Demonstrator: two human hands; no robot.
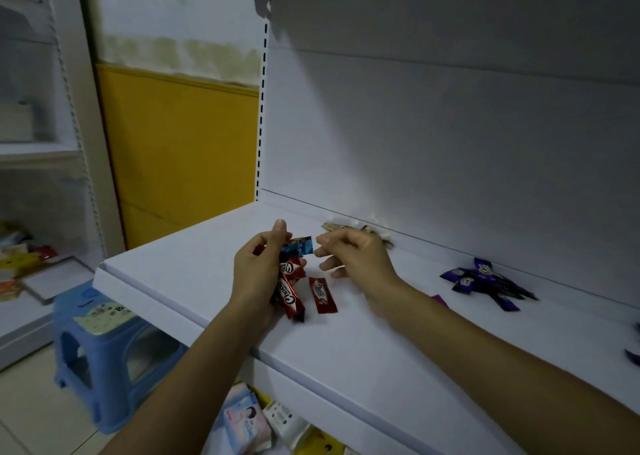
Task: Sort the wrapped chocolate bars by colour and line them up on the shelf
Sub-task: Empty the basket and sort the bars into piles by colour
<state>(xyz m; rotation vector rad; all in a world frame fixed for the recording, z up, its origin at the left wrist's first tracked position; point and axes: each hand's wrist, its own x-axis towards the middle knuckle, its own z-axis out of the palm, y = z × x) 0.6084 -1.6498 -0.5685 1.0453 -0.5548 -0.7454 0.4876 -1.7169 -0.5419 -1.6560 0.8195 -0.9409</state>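
Observation:
My left hand (258, 271) grips a bunch of wrapped chocolate bars over the white shelf (194, 264): a blue bar (300, 246) sticks out at the top and red bars (289, 293) hang below. My right hand (356, 257) is just right of the blue bar, thumb and forefinger pinched together close to its end; whether they touch it I cannot tell. One red bar (322, 295) lies flat on the shelf under the hands. A pile of purple bars (485, 283) lies to the right. Gold-brown bars (337, 227) lie by the back wall, partly hidden behind my right hand.
A blue plastic stool (97, 344) stands on the floor at the left. Packaged goods (249, 420) fill the lower shelf below. Another purple wrapper (439, 299) peeks from behind my right forearm. Dark wrappers (633, 354) show at the right edge. A second shelving unit stands far left.

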